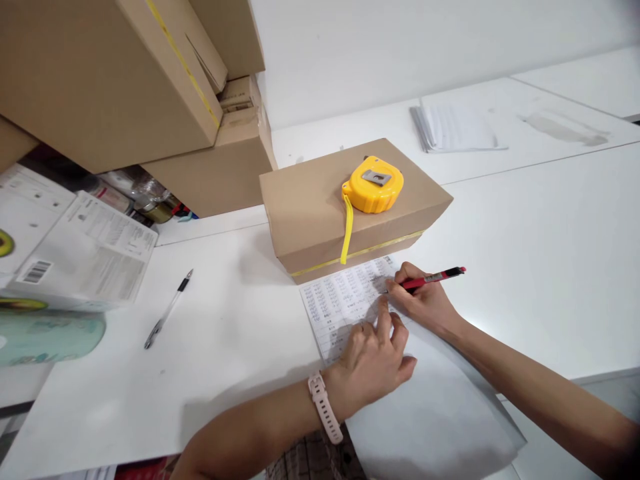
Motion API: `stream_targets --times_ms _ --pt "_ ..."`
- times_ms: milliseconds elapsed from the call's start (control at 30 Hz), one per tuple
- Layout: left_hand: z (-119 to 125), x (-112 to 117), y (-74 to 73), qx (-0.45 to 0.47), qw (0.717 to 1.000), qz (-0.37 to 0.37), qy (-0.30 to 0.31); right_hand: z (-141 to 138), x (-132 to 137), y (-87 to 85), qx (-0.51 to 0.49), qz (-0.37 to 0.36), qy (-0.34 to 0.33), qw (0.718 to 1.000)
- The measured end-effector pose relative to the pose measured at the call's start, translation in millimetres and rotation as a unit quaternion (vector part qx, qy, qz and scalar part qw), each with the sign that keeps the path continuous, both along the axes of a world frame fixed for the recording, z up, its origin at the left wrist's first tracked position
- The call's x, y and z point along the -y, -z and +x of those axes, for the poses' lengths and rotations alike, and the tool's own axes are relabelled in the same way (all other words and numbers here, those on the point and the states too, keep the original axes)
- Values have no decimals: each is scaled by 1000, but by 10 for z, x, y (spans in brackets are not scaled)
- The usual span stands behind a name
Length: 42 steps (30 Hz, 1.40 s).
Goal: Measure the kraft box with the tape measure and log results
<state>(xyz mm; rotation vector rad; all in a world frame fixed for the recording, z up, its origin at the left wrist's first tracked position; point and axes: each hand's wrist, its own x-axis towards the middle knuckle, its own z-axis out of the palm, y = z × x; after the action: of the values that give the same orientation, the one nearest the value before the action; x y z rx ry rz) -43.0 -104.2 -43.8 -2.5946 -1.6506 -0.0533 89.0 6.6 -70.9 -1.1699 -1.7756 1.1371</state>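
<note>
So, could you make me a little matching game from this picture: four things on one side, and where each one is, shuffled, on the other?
Things:
1. Yellow tape measure
2. Red pen
3. Clear pen with a black grip
4. Pale pink wristband

Places:
A. Around the wrist of the left hand
B. On top of the cardboard box
C. Lying on the white table
D. Held in the right hand

Pairs: 1-B, 2-D, 3-C, 4-A
</note>
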Motion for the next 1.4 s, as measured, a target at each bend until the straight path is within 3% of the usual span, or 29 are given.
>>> stream_targets --times_ms 1400 --pt "5 5 6 -5 1000 3 -3 11 -3 -23 -18 -22 25 999"
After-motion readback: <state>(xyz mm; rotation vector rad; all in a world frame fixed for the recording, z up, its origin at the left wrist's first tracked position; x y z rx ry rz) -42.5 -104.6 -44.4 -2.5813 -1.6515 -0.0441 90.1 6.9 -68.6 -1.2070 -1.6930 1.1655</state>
